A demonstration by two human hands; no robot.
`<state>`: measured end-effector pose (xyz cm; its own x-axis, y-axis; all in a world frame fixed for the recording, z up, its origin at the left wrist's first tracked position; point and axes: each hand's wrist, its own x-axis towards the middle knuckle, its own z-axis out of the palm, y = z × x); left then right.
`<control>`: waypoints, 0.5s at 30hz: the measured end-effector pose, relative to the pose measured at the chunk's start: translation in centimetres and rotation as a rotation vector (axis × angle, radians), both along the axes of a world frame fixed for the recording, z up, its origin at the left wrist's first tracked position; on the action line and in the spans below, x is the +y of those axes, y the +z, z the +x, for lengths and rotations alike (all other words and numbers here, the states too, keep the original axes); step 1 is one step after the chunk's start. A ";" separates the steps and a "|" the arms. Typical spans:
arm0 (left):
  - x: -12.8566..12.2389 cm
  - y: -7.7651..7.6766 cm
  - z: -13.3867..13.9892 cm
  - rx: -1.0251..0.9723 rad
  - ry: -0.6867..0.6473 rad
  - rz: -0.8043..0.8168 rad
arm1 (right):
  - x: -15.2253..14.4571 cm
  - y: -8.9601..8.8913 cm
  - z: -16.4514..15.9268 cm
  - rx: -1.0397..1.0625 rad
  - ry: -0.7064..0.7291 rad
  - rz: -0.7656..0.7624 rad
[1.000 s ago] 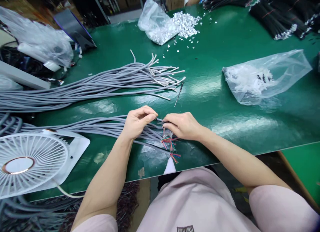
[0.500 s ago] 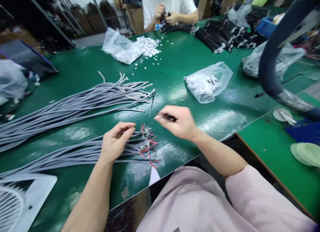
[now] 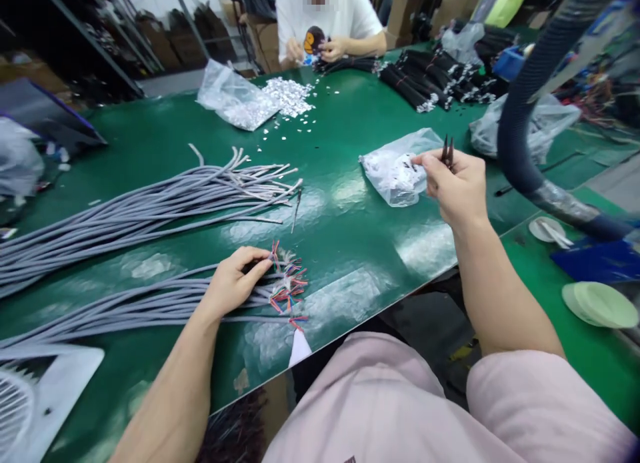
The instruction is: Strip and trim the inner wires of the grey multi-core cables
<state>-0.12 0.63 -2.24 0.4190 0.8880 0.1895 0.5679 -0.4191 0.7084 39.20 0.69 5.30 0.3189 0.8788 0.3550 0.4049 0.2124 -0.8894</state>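
My left hand (image 3: pixel 239 276) is closed on the end of a grey cable, whose thin coloured wires (image 3: pixel 275 250) stick out past the fingertips. Around it lie more grey cables (image 3: pixel 165 306) with stripped ends of red, blue and pale wires (image 3: pixel 289 291). My right hand (image 3: pixel 457 183) is at the clear plastic bag (image 3: pixel 397 166) of small white pieces, thumb and forefinger at its right side. Dark pointed pliers (image 3: pixel 448 155) are gripped in that hand, tips upward. Whether the fingertips also hold a white piece, I cannot tell.
A second bundle of grey cables (image 3: pixel 150 206) lies behind, with a thin dark tool (image 3: pixel 297 210) near its ends. White bits (image 3: pixel 290 96) spill from another bag. A co-worker (image 3: pixel 330 23) sits opposite. A dark hose (image 3: pixel 517 116) arches at right; a white fan-like grille (image 3: pixel 60 376) is front left.
My right hand has moved right and away from me, from near the cable ends to the bag, carrying the pliers. My left hand has closed on a cable end. The view has shifted slightly.
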 end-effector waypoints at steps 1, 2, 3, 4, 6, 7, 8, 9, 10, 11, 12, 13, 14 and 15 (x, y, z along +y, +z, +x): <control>-0.1 0.2 0.0 -0.036 0.030 -0.009 | -0.5 0.2 -1.9 0.094 0.076 -0.021; -0.2 0.4 -0.1 -0.071 0.047 -0.021 | -0.8 0.3 -3.9 0.165 0.170 -0.055; -0.2 0.6 -0.1 -0.102 0.052 -0.032 | -1.0 0.3 -5.9 0.202 0.290 -0.107; -0.3 0.7 -0.1 -0.125 0.049 -0.035 | -1.0 0.3 -7.9 0.215 0.418 -0.167; -0.3 0.7 -0.1 -0.151 0.039 -0.013 | -0.8 -0.2 -11.6 0.200 0.628 -0.259; -0.3 0.7 -0.1 -0.157 0.034 0.007 | -0.5 -0.6 -13.2 0.191 0.701 -0.286; -0.3 0.6 -0.1 -0.161 0.028 0.025 | -0.1 -1.0 -14.7 0.185 0.757 -0.309; -0.3 0.5 -0.1 -0.166 0.021 0.041 | 0.3 -1.4 -16.0 0.186 0.793 -0.331; -0.3 0.5 -0.2 -0.173 0.015 0.054 | 0.7 -1.9 -17.1 0.190 0.816 -0.357; -0.3 0.4 -0.2 -0.179 0.010 0.064 | 1.1 -2.5 -18.0 0.195 0.822 -0.387; -0.2 0.3 -0.2 -0.187 0.006 0.073 | 1.5 -3.0 -18.8 0.199 0.814 -0.413; -0.2 0.2 -0.2 -0.196 0.001 0.080 | 1.8 -3.5 -19.4 0.199 0.799 -0.433; -0.2 0.2 -0.2 -0.205 -0.002 0.087 | 2.1 -3.9 -19.8 0.195 0.780 -0.441; -0.1 0.1 -0.2 -0.213 -0.006 0.090 | 2.3 -4.3 -20.2 0.188 0.763 -0.439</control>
<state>-0.37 0.50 -2.09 0.3662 0.8611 0.3526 0.4066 -0.4889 0.7718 19.02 2.96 1.00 -0.3879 0.9196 -0.0616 0.1324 -0.0105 -0.9911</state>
